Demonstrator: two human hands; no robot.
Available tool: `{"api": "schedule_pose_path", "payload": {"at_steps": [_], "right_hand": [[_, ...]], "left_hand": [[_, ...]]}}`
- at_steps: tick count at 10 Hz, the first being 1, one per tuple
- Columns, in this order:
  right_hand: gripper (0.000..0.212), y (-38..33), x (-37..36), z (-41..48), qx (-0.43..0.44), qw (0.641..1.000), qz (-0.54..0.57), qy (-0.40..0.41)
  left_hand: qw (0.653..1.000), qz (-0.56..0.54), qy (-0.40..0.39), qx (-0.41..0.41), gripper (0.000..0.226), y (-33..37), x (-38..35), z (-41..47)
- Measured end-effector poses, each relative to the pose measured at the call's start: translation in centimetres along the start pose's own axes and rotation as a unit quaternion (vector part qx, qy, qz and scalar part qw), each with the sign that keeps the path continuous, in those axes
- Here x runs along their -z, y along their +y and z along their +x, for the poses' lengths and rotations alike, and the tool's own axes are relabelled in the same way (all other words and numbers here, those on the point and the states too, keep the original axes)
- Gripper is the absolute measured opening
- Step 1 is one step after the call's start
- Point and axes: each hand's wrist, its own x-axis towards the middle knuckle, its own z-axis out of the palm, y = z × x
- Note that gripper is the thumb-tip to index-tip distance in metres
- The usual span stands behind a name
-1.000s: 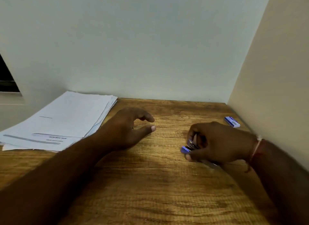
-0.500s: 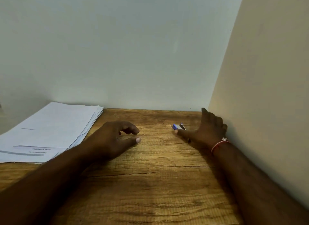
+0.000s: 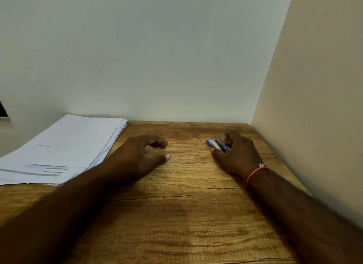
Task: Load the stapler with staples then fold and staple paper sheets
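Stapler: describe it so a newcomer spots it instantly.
On the wooden table, look toward the far right corner by the beige side wall. The stapler lies there, with the right hand curled round it. It is small, blue and silver, unlike the white paper stack far left.

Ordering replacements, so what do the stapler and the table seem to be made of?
Stapler: blue body, plastic or painted metal, with a pale glinting strip that looks like bare steel. Table: matte brown with wood grain and a thin crack line, probably wood, though a printed laminate is possible.
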Motion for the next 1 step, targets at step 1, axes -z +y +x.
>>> {"api": "schedule_pose_path", "payload": {"at_steps": [1], "right_hand": [[0.103,-1.20,-0.58,-1.26,0.057,0.993,-0.082,0.056]], "left_hand": [[0.998,0.064,0.024,0.007,0.068,-0.55,-0.37,0.42]]}}
